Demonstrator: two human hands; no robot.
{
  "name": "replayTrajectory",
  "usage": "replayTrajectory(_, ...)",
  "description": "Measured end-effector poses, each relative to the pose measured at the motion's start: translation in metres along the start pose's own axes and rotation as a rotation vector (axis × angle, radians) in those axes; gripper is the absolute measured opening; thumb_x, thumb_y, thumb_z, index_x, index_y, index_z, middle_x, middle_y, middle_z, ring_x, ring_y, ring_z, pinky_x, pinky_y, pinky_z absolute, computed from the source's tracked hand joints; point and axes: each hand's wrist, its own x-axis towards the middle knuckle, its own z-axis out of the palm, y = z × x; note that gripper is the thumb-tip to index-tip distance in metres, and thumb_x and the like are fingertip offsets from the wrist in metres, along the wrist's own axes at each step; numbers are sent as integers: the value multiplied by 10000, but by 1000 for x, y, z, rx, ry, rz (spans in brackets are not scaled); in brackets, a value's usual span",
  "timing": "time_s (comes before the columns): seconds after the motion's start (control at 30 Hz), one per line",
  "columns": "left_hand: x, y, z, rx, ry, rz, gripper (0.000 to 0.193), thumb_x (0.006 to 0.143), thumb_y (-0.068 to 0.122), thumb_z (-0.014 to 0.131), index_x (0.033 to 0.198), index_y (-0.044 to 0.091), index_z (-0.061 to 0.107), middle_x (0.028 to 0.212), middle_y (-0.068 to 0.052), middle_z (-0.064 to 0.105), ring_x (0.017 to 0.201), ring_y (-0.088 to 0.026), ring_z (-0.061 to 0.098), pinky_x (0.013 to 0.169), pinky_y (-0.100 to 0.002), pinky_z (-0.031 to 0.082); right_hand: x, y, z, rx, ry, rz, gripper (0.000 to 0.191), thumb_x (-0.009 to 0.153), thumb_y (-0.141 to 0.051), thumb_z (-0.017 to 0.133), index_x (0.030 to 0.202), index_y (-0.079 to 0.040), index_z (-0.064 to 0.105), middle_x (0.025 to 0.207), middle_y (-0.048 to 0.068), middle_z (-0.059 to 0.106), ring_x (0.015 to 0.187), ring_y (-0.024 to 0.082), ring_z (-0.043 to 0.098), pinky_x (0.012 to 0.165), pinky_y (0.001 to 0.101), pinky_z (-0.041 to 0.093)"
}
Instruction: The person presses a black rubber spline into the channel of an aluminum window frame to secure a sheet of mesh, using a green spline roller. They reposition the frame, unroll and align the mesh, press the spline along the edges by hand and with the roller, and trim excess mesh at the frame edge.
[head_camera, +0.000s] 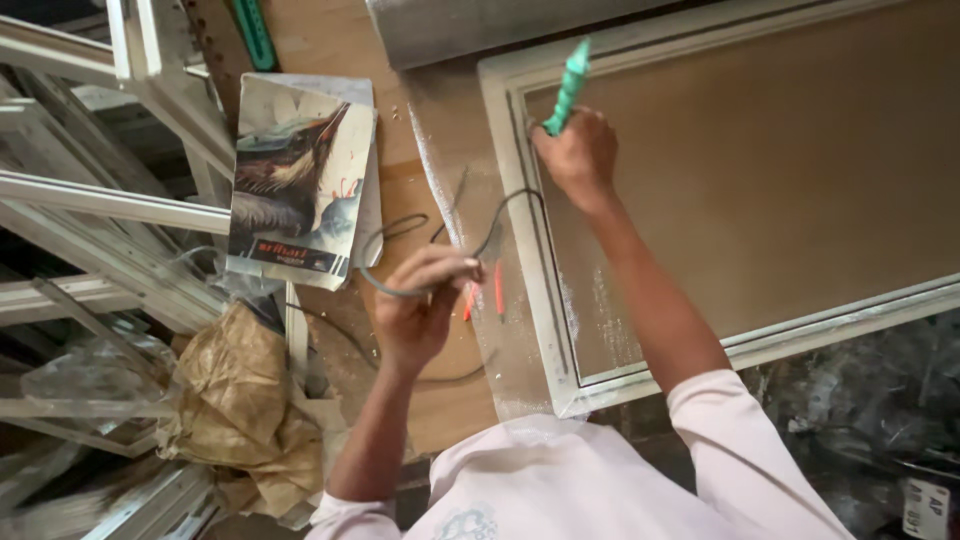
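My right hand (577, 155) grips a green-handled tool (567, 86) and presses its lower end against the left side of a white window frame (524, 258), near the top corner. A grey rubber cord (500, 215) runs from that spot down to my left hand (420, 305), which pinches the cord between thumb and fingers and holds a loose loop of it. The frame lies flat on a brown wooden board (420, 395), with mesh stretched over it.
A picture card showing a bird (292, 185) lies left of my left hand. Crumpled brown paper (235, 410) sits lower left. Stacked white frames (90, 230) fill the left side. A grey mesh roll (470, 25) lies at the top. Two small red pieces (484, 295) rest on the board.
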Motion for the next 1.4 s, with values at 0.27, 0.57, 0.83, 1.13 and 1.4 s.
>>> replayTrajectory(0.27, 81, -80, 9, 257, 54, -175, 202, 1074, 4, 576, 1178, 10, 749, 917, -72, 778, 783, -147, 751, 717, -284, 592, 53, -19, 1, -17, 37, -6, 392, 742, -388, 860, 644, -49, 690, 697, 193, 703, 672, 408, 689, 628, 532, 533)
replayTrajectory(0.57, 122, -149, 48, 947, -39, -546, 564, 1046, 498, 566, 1235, -33, 595, 823, -279, 717, 780, -442, 715, 662, -540, 547, -113, 12, -34, 382, 228, 91, 248, 894, -267, 851, 892, -38, 754, 675, 98, 683, 592, 231, 679, 571, 386, 521)
replayTrajectory(0.83, 110, -179, 96, 804, -216, -504, 451, 818, 465, 763, 799, 14, 757, 776, -217, 723, 749, -410, 706, 618, -509, 532, -156, 9, -20, 67, 161, 100, 261, 878, -346, 828, 810, -104, 759, 654, 161, 651, 617, 407, 646, 551, 481, 488)
replayTrajectory(1.13, 158, -215, 62, 464, -392, -106, 153, 835, 160, 724, 944, 64, 773, 866, -167, 751, 806, -340, 753, 706, -412, 581, -139, 8, -3, -32, 165, 58, 276, 878, -336, 807, 793, -78, 761, 663, 193, 661, 628, 427, 652, 578, 511, 508)
replayTrajectory(1.4, 158, -249, 50, 420, -425, -160, 160, 856, 172, 713, 924, 28, 723, 847, -185, 740, 813, -373, 729, 734, -451, 567, -120, -1, -4, -13, 33, 184, 279, 875, -314, 813, 784, -54, 765, 677, 189, 687, 650, 418, 673, 620, 494, 525)
